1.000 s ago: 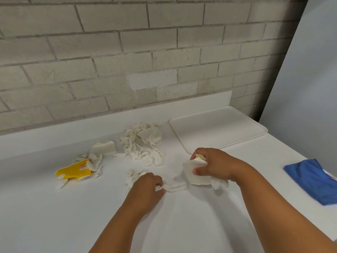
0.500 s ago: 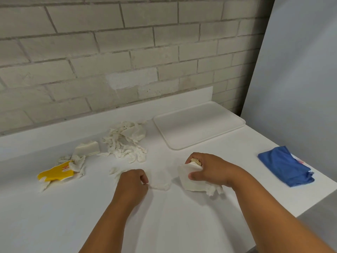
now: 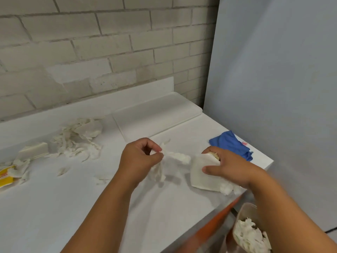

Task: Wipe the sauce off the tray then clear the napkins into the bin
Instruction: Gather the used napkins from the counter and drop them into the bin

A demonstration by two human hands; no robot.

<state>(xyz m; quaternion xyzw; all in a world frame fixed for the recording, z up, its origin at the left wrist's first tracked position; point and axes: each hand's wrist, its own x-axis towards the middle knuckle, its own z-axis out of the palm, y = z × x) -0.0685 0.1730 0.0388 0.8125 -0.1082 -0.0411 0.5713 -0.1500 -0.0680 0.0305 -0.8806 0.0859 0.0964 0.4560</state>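
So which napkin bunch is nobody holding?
The big shredded pile by the wall, left of the tray. The left hand pinches one bunch; the right hand grips another.

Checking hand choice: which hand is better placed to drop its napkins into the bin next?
Right, probably. The right hand grips a folded napkin at the counter edge just above the bin; the left hand pinches shreds farther in.

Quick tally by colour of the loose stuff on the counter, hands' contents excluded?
White: 3, tray, shredded napkin pile, folded napkin stack
Blue: 1, cloth
Yellow: 1, sauce packet
Total: 5, small stray napkin scraps not counted.
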